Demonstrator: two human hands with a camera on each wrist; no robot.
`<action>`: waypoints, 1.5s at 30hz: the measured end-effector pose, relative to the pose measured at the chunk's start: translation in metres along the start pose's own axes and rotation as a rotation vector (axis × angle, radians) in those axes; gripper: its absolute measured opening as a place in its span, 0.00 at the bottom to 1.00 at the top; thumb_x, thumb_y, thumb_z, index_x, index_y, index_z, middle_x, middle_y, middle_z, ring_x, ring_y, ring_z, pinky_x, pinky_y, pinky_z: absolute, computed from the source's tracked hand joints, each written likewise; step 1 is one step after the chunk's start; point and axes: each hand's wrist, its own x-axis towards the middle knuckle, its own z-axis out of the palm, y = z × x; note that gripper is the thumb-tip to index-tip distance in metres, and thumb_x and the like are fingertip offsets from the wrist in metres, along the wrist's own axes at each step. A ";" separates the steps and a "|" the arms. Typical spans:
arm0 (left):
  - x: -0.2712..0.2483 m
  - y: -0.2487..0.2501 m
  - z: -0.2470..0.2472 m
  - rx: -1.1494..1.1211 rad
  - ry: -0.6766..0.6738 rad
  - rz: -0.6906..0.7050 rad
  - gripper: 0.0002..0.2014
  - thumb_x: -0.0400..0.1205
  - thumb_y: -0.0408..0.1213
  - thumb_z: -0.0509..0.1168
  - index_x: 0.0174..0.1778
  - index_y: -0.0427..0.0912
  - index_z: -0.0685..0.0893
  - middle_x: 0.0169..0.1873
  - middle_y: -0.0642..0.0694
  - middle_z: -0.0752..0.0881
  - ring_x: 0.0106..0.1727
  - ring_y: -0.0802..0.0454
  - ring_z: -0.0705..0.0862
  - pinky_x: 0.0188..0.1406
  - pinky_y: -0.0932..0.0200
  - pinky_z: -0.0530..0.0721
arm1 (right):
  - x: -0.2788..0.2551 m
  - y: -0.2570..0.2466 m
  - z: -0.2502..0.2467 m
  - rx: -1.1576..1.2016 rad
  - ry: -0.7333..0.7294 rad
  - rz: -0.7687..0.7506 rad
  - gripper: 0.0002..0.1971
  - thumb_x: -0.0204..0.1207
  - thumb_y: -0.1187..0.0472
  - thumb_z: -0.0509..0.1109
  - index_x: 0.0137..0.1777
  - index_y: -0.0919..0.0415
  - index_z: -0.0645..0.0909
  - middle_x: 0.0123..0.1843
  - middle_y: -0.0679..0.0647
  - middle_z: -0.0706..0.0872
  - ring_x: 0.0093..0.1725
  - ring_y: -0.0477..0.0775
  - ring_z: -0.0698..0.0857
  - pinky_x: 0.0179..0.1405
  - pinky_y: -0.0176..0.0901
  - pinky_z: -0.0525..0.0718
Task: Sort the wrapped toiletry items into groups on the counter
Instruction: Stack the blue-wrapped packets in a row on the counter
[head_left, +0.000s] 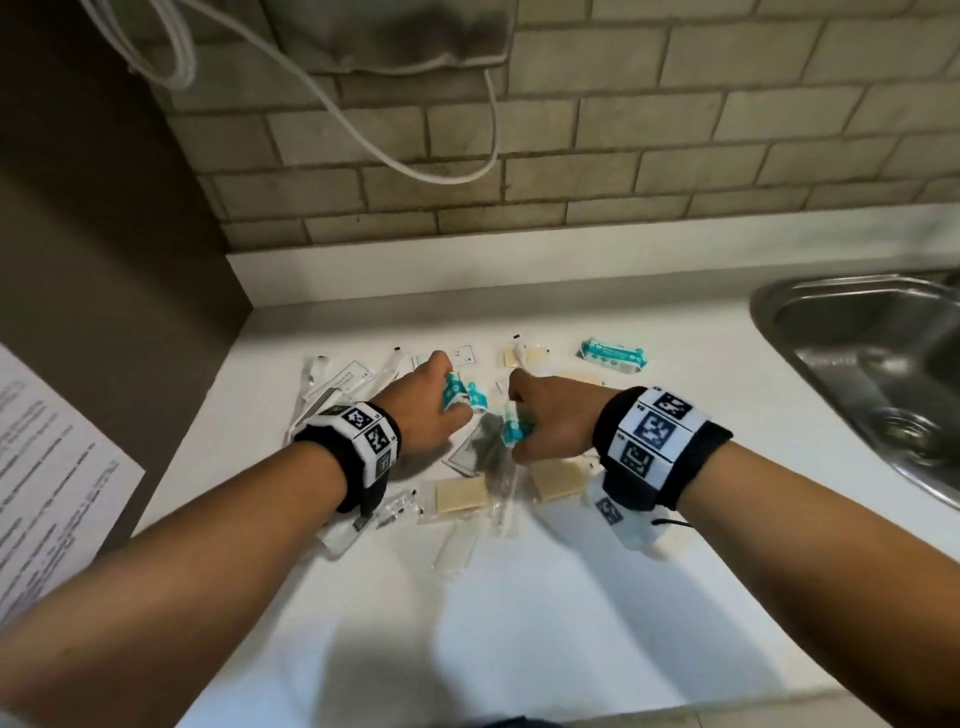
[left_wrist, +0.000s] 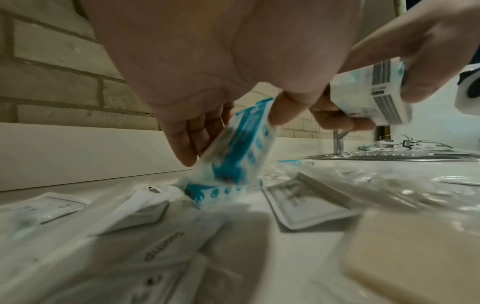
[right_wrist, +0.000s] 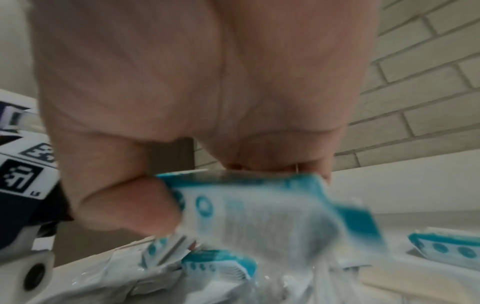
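Observation:
Wrapped toiletries lie scattered on the white counter (head_left: 649, 597). My left hand (head_left: 447, 400) (left_wrist: 233, 137) pinches a teal-and-white packet (head_left: 451, 391) (left_wrist: 241, 144) between thumb and fingers, tilted up just above a second teal packet (head_left: 478, 397) (left_wrist: 213, 193) that lies on the counter. My right hand (head_left: 519, 423) (right_wrist: 221, 185) grips another teal packet (head_left: 514, 430) (right_wrist: 259, 211), lifted off the pile; its barcode side (left_wrist: 376, 96) shows in the left wrist view. A further teal packet (head_left: 613, 356) (right_wrist: 446, 251) lies alone at the back right.
Cream soap bars in clear wrap (head_left: 462, 496) (head_left: 558, 478) (left_wrist: 415, 253) lie near my wrists. White sachets (head_left: 340, 382) (left_wrist: 306, 203) and clear-wrapped pieces spread left. A steel sink (head_left: 857, 364) is at the right, a printed sheet (head_left: 47, 493) at the left, a cable (head_left: 363, 130) on the brick wall.

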 end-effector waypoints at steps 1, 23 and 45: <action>0.006 0.000 -0.001 -0.014 0.006 -0.003 0.20 0.81 0.49 0.63 0.61 0.44 0.66 0.43 0.47 0.80 0.38 0.49 0.80 0.36 0.52 0.81 | 0.003 0.004 -0.004 0.021 0.018 0.002 0.36 0.71 0.49 0.75 0.72 0.60 0.62 0.48 0.48 0.77 0.46 0.53 0.80 0.41 0.45 0.78; 0.119 0.067 -0.046 0.313 0.021 0.095 0.23 0.70 0.63 0.73 0.48 0.51 0.77 0.44 0.49 0.84 0.42 0.48 0.80 0.37 0.57 0.74 | 0.092 0.157 -0.054 -0.085 0.215 0.338 0.28 0.68 0.54 0.79 0.64 0.61 0.74 0.56 0.56 0.83 0.49 0.56 0.82 0.45 0.45 0.83; 0.256 0.190 0.083 0.119 -0.239 0.208 0.19 0.76 0.53 0.72 0.55 0.42 0.85 0.51 0.43 0.88 0.51 0.43 0.84 0.44 0.59 0.77 | 0.034 0.247 -0.037 -0.035 0.387 0.199 0.15 0.69 0.56 0.74 0.55 0.54 0.79 0.50 0.51 0.81 0.49 0.57 0.85 0.40 0.42 0.74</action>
